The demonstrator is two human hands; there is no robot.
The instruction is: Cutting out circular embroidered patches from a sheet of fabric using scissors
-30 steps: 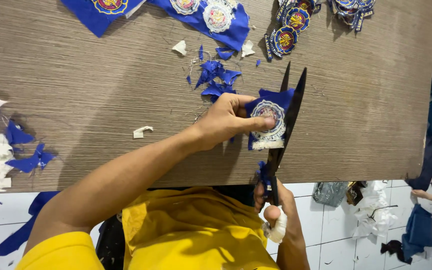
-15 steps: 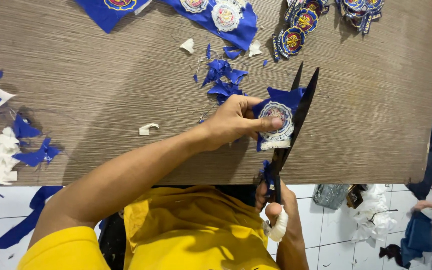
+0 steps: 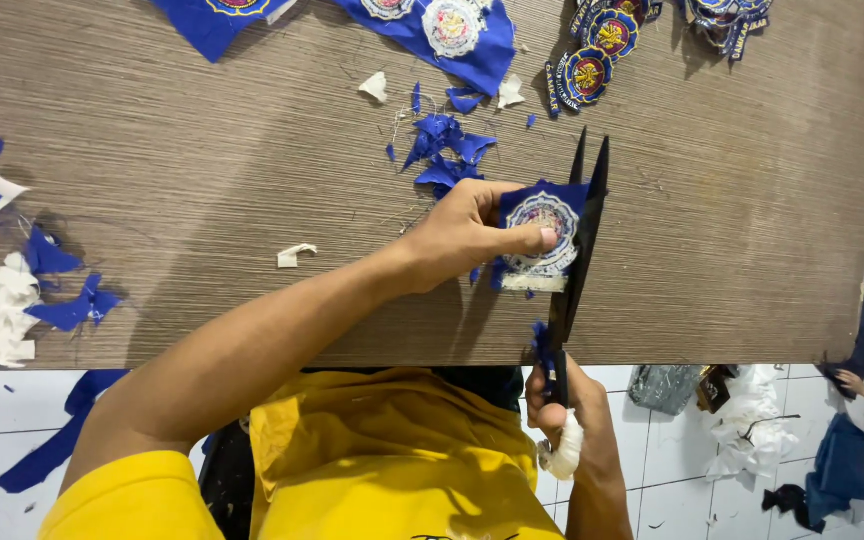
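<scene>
Since the earlier frame, the scissors [image 3: 580,235] blades have spread wider around the blue embroidered patch [image 3: 544,232] (over the tabletop [image 3: 202,200] edge), pinched by the left hand [image 3: 467,232]; right hand [image 3: 564,410] grips the handles, blue scraps [image 3: 449,150] nearby.

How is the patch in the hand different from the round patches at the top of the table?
The held patch still has a squarish blue cloth border; the round patches are trimmed to circles. The held patch has a pale centre, and the round patches show yellow and red. The left hand pinches the held patch against the scissors; the round patches lie piled, untouched. Both are embroidered emblems on blue.
</scene>
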